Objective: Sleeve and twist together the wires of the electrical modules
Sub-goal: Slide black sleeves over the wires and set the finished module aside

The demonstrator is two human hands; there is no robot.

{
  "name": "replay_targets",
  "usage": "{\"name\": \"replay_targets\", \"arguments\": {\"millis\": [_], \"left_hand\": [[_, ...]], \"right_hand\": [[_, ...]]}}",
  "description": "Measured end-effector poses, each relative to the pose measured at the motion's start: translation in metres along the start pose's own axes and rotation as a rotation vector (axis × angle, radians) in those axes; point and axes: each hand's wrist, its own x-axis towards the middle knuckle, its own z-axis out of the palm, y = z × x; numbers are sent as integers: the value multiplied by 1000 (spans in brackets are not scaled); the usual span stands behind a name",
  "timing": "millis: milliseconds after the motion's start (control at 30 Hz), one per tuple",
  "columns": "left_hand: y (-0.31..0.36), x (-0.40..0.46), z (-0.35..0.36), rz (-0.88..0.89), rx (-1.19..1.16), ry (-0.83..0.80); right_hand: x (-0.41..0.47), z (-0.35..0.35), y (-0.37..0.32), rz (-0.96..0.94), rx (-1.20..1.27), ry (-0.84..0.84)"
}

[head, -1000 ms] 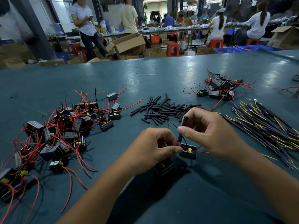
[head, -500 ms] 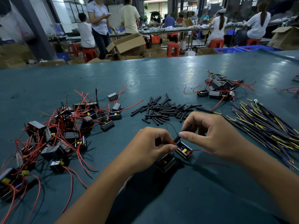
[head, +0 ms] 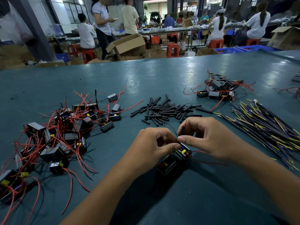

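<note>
A heap of red-wired modules [head: 53, 138] lies far left on the table [head: 146, 75]. The left hand [head: 151, 148] pinches wires just above two modules [head: 176, 158] near the front edge. The right hand [head: 209, 137] pinches a black sleeve [head: 183, 129], its long axis tilting up and away, touching both thumbs. Loose sleeves [head: 167, 109] lie beyond.

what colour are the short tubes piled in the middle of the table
Black. The pile of short tubes shows plainly in the head view, just beyond the hands.

Dim overhead light, glare on the table [head: 162, 75], wide-angle edge warping.
</note>
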Motion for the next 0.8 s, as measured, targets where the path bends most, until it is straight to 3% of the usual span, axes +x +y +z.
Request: {"name": "replay_targets", "arguments": {"millis": [167, 333, 800], "left_hand": [[0, -2, 2, 5, 132, 2], [-1, -4, 1, -40, 367, -130], [-4, -1, 9, -79, 319, -49]], "right_hand": [[-1, 0, -2, -25, -110, -37], [-3, -1, -7, -85, -180, 38], [-5, 8, -6, -98, -235, 85]]}}
